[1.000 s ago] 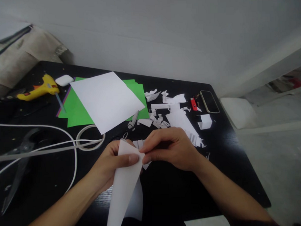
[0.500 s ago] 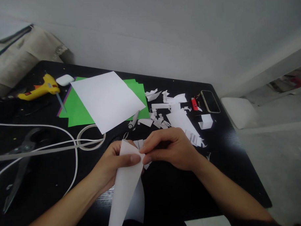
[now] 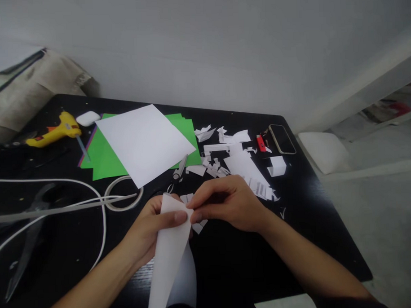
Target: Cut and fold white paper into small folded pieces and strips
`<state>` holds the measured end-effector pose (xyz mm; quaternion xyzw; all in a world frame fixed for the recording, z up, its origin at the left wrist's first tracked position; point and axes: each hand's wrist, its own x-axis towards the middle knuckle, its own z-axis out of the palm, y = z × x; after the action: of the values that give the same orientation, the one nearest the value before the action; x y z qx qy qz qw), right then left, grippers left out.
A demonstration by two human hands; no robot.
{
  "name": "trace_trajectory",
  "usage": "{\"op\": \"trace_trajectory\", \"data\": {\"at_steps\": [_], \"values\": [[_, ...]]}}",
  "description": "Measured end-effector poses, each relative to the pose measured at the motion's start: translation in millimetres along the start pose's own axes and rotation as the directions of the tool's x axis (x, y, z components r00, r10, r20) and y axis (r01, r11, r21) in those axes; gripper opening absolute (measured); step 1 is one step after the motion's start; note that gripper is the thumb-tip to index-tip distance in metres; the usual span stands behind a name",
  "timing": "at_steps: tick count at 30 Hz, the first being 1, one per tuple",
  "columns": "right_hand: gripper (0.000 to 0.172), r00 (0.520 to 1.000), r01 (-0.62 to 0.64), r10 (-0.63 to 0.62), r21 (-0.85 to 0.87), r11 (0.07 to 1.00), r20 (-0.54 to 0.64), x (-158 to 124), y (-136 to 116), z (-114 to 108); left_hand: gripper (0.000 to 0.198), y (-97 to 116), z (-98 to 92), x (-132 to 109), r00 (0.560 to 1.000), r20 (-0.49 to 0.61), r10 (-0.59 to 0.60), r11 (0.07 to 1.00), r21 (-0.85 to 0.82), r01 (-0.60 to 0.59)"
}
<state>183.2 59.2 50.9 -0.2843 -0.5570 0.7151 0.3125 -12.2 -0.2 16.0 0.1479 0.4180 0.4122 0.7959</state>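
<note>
Two hands pinch a folded white paper sheet (image 3: 169, 263) above the black surface (image 3: 250, 264).
The left hand (image 3: 149, 228) clamps its upper corner under the thumb; the right hand (image 3: 229, 202) closes its fingers (image 3: 197, 215) on the same edge, near small grey scissors (image 3: 178, 172).

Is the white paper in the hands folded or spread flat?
Folded. The white paper forms a narrow tapering shape with a second layer showing behind it; the left hand and right hand pinch its top edge.
</note>
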Motion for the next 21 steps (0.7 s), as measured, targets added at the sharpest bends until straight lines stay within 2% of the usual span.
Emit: {"op": "trace_trajectory", "data": {"at_steps": [5, 11, 21], "values": [[0.036, 0.998, -0.062, 0.062, 0.001, 0.998, -0.003, -3.4, -8.3, -2.3, 0.041, 0.9, 1.6, 0.9, 0.994, -0.104, 0.040, 0.999, -0.008, -0.041], [0.021, 0.974, -0.201, 0.217, -0.188, 0.961, 0.069, -6.8, -14.2, -1.1, 0.040, 0.6, 4.1, 1.5, 0.989, -0.133, 0.070, 0.997, 0.028, -0.067], [0.013, 0.993, -0.110, 0.118, -0.278, 0.954, 0.011, -3.5, -8.5, 6.7, 0.034, -1.3, 5.6, 1.0, 0.984, -0.164, 0.074, 0.997, 0.035, -0.069]]}}
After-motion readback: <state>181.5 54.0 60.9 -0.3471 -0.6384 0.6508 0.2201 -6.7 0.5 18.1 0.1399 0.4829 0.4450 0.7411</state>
